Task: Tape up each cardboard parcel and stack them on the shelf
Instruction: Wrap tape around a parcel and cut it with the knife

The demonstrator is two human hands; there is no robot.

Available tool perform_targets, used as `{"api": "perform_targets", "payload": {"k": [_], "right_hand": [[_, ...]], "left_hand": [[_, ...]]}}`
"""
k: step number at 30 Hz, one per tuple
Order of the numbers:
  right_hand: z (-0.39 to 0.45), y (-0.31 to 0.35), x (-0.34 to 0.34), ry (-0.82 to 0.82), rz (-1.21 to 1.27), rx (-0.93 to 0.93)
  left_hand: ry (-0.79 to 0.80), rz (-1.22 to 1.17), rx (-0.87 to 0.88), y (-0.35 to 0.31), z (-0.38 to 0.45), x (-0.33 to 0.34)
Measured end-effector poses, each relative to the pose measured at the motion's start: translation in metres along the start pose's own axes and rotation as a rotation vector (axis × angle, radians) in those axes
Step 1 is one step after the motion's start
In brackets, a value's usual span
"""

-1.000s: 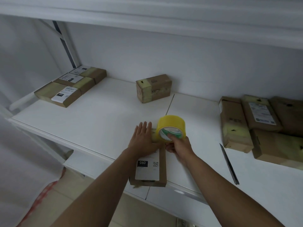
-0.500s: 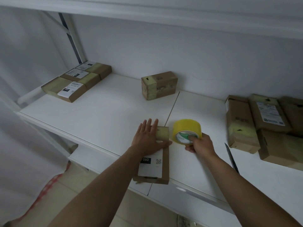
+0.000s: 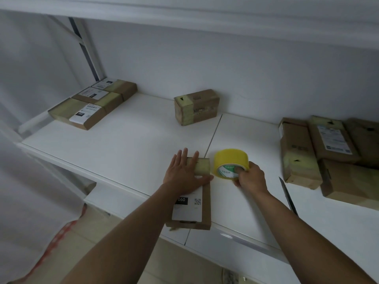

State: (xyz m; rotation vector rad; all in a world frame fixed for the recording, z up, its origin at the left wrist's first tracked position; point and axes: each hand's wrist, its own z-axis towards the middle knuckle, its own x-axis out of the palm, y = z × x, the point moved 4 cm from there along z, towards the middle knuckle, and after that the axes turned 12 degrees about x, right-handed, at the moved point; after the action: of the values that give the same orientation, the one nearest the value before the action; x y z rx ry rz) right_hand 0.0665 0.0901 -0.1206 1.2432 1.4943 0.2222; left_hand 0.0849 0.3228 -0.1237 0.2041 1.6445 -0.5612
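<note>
My left hand (image 3: pixel 185 174) lies flat on the parcel (image 3: pixel 191 198) at the front edge of the shelf (image 3: pixel 123 144), fingers straight and spread, pressing down over the far end where a band of yellowish tape (image 3: pixel 202 166) now wraps the box. My right hand (image 3: pixel 249 177) grips the yellow tape roll (image 3: pixel 230 162), fingers curled into its core and thumb at the rim. A second ago the roll was raised above the parcel's far end; it has since come down and to the right and now stands on the shelf just beside the parcel, on the other side of the board seam. I cannot tell whether a strip still joins roll and parcel.

Judgement: the far end is taped, and the next need is to sever or free the tape. The near end, which overhangs the front edge, shows no tape, so this parcel is not yet finished.

A dark blade (image 3: pixel 288 196) lies near my right forearm, towards the front right. Taped flat parcels (image 3: pixel 92 107) sit at the back left corner, one small box (image 3: pixel 196 107) stands at the back centre, and further parcels (image 3: pixel 320 148) are heaped at the right edge. Risk: the overhanging parcel could tip if my left hand lifts.
</note>
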Motion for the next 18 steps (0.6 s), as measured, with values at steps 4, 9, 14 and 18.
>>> {"api": "perform_targets", "payload": {"k": [4, 9, 14, 18], "right_hand": [[0.002, 0.001, -0.001, -0.036, -0.091, -0.034], [0.002, 0.0, 0.002, -0.006, -0.162, -0.052], [0.001, 0.003, 0.002, 0.021, -0.177, -0.068], [0.002, 0.003, 0.004, 0.035, -0.173, -0.076]], "left_hand": [[0.003, 0.002, 0.001, -0.001, 0.0, 0.001], [0.076, 0.042, -0.012, -0.006, 0.004, 0.0], [0.087, 0.104, 0.027, -0.029, 0.018, -0.001], [0.066, 0.122, 0.066, -0.034, 0.02, 0.004]]}}
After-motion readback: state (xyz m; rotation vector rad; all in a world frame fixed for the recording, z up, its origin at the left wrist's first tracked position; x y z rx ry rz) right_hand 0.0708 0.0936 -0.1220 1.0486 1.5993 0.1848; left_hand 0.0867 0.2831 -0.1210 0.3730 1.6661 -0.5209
